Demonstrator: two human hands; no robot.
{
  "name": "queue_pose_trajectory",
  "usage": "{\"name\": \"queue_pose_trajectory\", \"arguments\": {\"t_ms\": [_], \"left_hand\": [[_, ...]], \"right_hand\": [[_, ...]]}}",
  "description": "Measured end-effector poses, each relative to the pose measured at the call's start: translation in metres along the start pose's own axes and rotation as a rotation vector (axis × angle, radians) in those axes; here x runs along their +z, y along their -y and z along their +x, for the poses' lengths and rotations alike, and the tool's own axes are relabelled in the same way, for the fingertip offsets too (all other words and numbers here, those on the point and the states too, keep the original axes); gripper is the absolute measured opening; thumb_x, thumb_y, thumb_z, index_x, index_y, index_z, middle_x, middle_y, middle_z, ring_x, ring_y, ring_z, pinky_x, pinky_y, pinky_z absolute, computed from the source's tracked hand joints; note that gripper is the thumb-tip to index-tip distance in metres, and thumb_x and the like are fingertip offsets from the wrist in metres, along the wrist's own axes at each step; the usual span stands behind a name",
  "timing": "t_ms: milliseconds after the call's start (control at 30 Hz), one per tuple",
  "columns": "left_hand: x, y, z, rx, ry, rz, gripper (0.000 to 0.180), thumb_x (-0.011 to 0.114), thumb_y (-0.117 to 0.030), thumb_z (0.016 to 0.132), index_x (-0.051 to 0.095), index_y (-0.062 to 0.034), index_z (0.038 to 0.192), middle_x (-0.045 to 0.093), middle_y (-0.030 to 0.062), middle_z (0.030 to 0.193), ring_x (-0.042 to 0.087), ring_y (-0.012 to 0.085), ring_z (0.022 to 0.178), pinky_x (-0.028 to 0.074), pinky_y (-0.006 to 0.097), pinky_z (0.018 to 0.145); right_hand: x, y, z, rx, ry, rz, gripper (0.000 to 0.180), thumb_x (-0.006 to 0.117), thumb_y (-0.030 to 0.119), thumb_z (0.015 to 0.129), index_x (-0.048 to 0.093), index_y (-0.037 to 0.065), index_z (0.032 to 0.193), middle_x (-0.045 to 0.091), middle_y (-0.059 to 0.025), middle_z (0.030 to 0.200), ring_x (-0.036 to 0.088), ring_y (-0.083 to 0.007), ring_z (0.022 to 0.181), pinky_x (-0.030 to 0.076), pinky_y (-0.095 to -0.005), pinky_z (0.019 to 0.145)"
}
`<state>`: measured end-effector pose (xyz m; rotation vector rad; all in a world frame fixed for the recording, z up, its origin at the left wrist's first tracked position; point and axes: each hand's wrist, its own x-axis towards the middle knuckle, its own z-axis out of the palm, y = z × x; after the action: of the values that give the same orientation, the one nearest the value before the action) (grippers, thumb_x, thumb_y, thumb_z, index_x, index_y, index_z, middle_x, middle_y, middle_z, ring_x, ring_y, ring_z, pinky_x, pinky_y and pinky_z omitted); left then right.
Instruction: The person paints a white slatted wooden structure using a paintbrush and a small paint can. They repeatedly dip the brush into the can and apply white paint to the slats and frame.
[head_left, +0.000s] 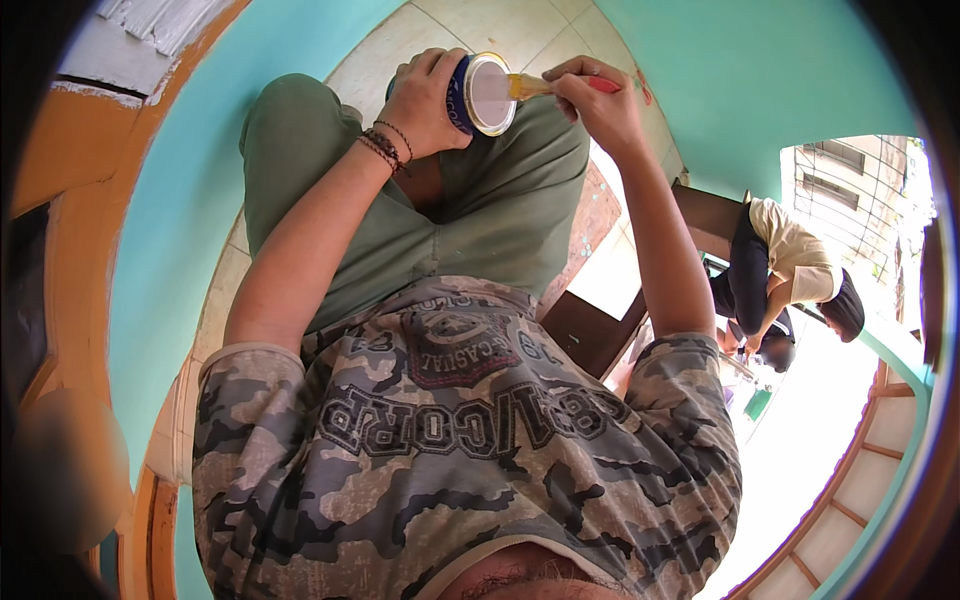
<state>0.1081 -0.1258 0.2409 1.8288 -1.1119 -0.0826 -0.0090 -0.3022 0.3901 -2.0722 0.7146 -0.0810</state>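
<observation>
My left hand [424, 106] is wrapped around a dark blue paint can [489, 98], which is tipped so that its round mouth faces right. Pale, whitish paint shows inside the metal rim. In my right hand [604, 108] is a paintbrush [528, 87] with a red handle, gripped between thumb and fingers. Its yellowish bristle end points left and sits at the mouth of the can; how far the tip reaches in is hard to make out. Both hands are above my bent knees in green trousers [300, 160].
Turquoise walls [720, 80] rise on both sides, with an orange-painted frame [75, 240] at left. Pale floor tiles [400, 45] lie beyond my knees. To the right are a worn board [592, 220], a dark brown piece [590, 335], and another person [795, 245] bending over near a grilled window [850, 190].
</observation>
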Motion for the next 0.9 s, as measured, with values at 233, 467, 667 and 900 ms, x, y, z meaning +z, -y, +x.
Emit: {"name": "queue_pose_trajectory", "arguments": {"t_ms": [233,467,667,900], "left_hand": [[0.003,-0.002,0.000,0.062,0.005,0.007,0.095,0.087,-0.026,0.055,0.045,-0.0100,0.139,0.055,0.0145,0.128,0.053,0.0349,0.123,0.041,0.049,0.105],[0.001,-0.006,0.001,0.029,-0.007,-0.001,0.090,0.086,-0.022,0.055,0.049,-0.0092,0.136,0.057,0.0146,0.129,0.053,0.0364,0.124,0.044,0.048,0.105],[-0.001,-0.004,0.001,0.020,0.010,-0.005,0.092,0.088,-0.023,0.054,0.049,-0.0091,0.137,0.056,0.0154,0.131,0.052,0.0368,0.125,0.044,0.048,0.106],[-0.002,-0.003,0.000,0.023,0.004,-0.031,0.095,0.089,-0.023,0.054,0.049,-0.0092,0.138,0.056,0.0156,0.132,0.052,0.0368,0.126,0.042,0.048,0.108]], "right_hand": [[0.010,-0.007,-0.001,-0.107,-0.068,-0.355,0.021,0.071,0.023,0.080,0.078,0.007,0.090,0.067,-0.0069,0.072,0.059,-0.0130,0.069,0.050,-0.0294,0.068],[-0.001,0.001,-0.011,-0.164,-0.117,-0.383,0.020,0.072,0.023,0.079,0.077,0.006,0.087,0.065,-0.0064,0.067,0.058,-0.0151,0.062,0.051,-0.0307,0.064],[-0.009,0.016,-0.016,-0.106,-0.143,-0.377,0.017,0.070,0.019,0.079,0.075,0.004,0.083,0.063,-0.0050,0.064,0.057,-0.0109,0.060,0.049,-0.0292,0.059],[-0.026,0.040,-0.022,0.015,-0.121,-0.179,0.018,0.062,0.009,0.084,0.073,-0.004,0.092,0.065,-0.0035,0.069,0.057,-0.0077,0.055,0.045,-0.0219,0.049]]}}
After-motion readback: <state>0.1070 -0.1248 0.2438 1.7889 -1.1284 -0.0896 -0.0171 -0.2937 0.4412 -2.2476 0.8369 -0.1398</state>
